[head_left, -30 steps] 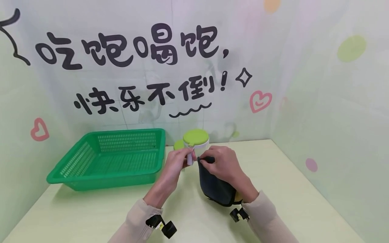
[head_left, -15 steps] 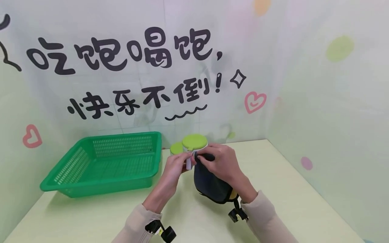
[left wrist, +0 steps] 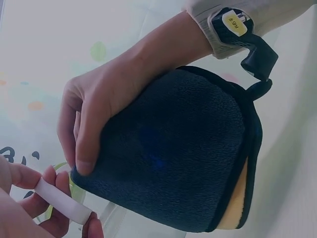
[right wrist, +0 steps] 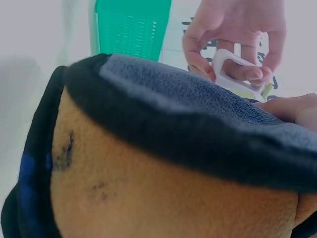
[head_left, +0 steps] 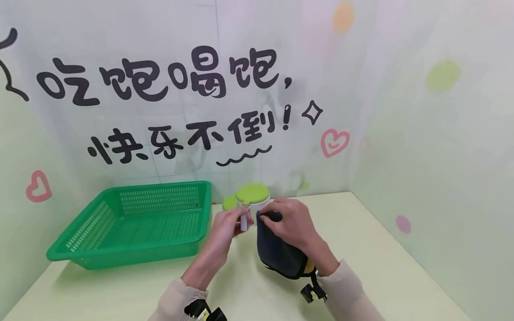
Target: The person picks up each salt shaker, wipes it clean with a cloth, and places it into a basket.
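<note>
By its white loop handle (left wrist: pixel 64 202), my left hand (head_left: pixel 225 225) holds a lidded jar (head_left: pixel 252 194) with a bright green lid and a pale body. Fingers pass through the loop in the right wrist view. To the right, my right hand (head_left: pixel 295 223) pinches the top edge of a folded plush cloth (head_left: pixel 279 252), which hangs below the fingers. The cloth is dark blue outside with black edging, and orange-tan on the inner side (right wrist: pixel 163 198). Its pinched corner sits close beside the jar's handle. Much of the jar's body is hidden behind the hands.
A second green-lidded jar (head_left: pixel 230 203) stands just behind and left of the held one. At the left, a green slotted basket (head_left: pixel 132 256) rests on the pale table (head_left: pixel 361 258). A printed wall sheet (head_left: pixel 172 147) closes off the back.
The cloth's pinched corner came up against the jar's handle half a second ago and is now slightly apart from it. Both hands keep their holds. The head view has shifted a little.
</note>
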Motion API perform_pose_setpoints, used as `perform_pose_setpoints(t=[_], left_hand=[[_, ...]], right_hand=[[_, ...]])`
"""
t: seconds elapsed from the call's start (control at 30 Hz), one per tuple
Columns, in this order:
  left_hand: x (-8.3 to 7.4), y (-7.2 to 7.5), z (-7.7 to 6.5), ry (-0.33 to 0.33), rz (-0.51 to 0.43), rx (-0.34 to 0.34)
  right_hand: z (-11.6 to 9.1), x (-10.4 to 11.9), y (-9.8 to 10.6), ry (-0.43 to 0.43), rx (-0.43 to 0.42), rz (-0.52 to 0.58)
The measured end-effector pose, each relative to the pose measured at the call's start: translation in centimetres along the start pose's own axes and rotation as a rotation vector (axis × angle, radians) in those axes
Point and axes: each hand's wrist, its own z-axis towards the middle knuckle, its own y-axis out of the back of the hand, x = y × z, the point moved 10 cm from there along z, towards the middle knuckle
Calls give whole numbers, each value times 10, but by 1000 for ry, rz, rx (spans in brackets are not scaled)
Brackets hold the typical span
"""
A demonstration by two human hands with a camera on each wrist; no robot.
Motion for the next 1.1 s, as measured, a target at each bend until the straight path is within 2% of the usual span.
perform_pose_setpoints(t=[0.27, 0.47, 0.67, 0.8, 1.1], left_hand=[[-10, 4, 4, -4, -12, -10], [-11, 6, 5, 5, -29, -13], [-12, 4, 6, 3, -36, -14], [-8, 5, 3, 16, -23, -25], [-3, 2, 3, -3, -22, -3]], right_hand=[[4, 1, -17, 23, 104, 8], [4, -5, -24, 1, 174, 2], [2, -17, -16, -55, 146, -26], [-1, -15, -14, -44, 126, -8], [2, -6, 5, 2, -40, 38]])
